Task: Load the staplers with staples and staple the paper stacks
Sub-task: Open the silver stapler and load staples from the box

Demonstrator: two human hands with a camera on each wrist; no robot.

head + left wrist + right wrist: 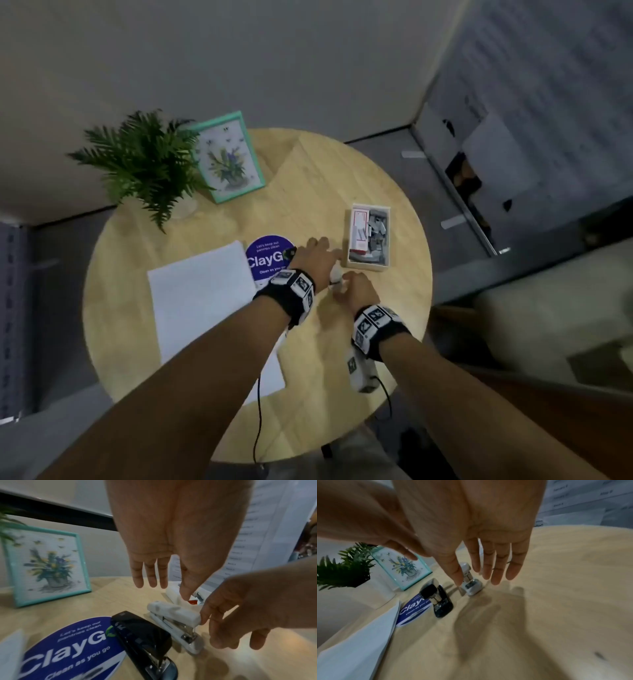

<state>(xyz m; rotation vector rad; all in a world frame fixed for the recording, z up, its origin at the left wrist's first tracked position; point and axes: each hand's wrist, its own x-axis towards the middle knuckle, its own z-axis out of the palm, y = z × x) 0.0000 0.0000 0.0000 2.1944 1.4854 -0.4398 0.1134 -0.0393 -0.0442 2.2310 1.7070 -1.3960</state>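
Observation:
A white stapler (173, 616) lies shut on the round wooden table (342, 171), between my two hands. My left hand (164, 586) hovers over its rear end with straight fingers, thumb tip just above it. My right hand (473, 580) reaches its front end: a fingertip touches the top's nose and the thumb (456, 577) sits beside the base, fingers nearly straight. A black stapler (142, 635) lies shut on the purple ClayGo sticker (72, 649). The white paper stack (202, 294) lies to the left. A small wooden box (368, 267) holds staple strips (378, 222) and a red-and-white staple carton.
A potted fern (144, 164) and a teal picture frame (227, 157) stand at the table's back left. The table edge curves close on the right and near sides. Cables hang from my wrist cameras.

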